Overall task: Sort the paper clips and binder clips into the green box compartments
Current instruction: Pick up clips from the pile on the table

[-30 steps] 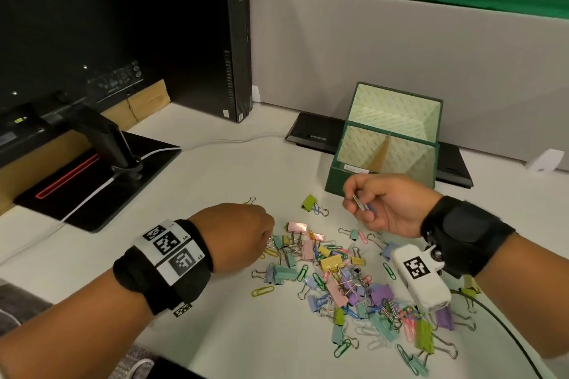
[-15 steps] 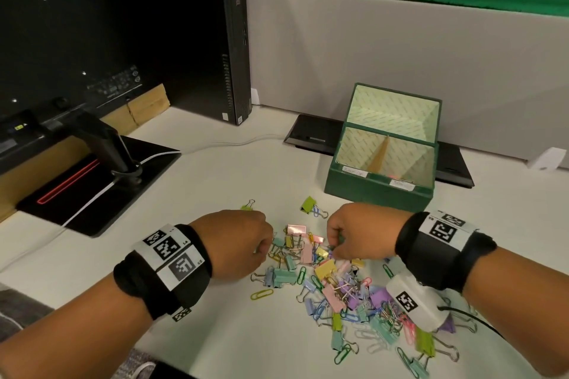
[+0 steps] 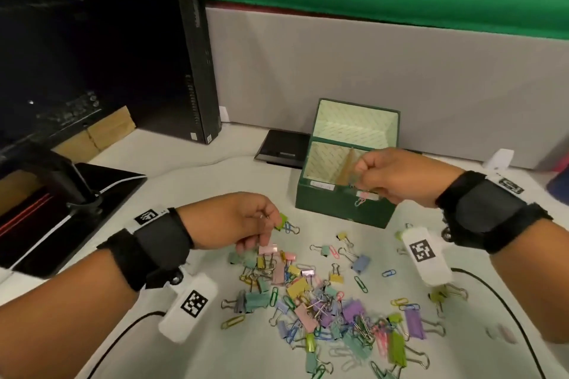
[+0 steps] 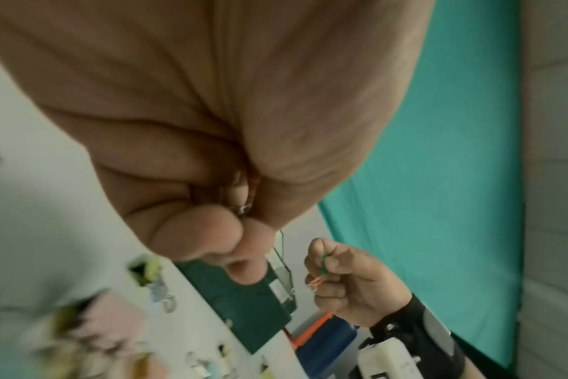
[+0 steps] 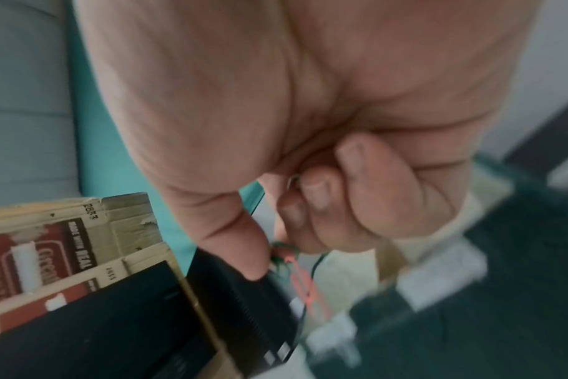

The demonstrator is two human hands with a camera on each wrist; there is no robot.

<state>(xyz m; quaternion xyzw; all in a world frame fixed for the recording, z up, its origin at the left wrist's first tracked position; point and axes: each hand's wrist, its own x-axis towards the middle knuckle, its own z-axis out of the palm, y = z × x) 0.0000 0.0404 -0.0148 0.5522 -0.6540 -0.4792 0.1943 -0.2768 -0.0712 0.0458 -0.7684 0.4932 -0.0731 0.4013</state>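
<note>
A green box (image 3: 341, 209) with a back compartment and two front ones stands behind a loose pile of pastel binder clips and paper clips (image 3: 323, 301). My right hand (image 3: 358, 177) hovers over the box's front rim and pinches a green and a pink paper clip (image 3: 360, 199), which dangle against the front wall. The right wrist view shows those paper clips (image 5: 300, 277) below the thumb. My left hand (image 3: 261, 231) is curled at the pile's far left edge. It pinches a small clip whose silver wire (image 4: 242, 209) shows between the fingers, just above a pink binder clip (image 3: 268, 248).
A black computer tower (image 3: 197, 71) and a monitor stand base (image 3: 101, 194) occupy the left of the white desk. A flat black device (image 3: 283, 148) lies behind the box. Black cables (image 3: 508, 311) trail from both wrist cameras. A blue and red object (image 3: 558, 184) sits at the right edge.
My right hand rose from the pile up to the box's front rim, carrying the paper clips. My left hand turned and lifted slightly at the pile's edge.
</note>
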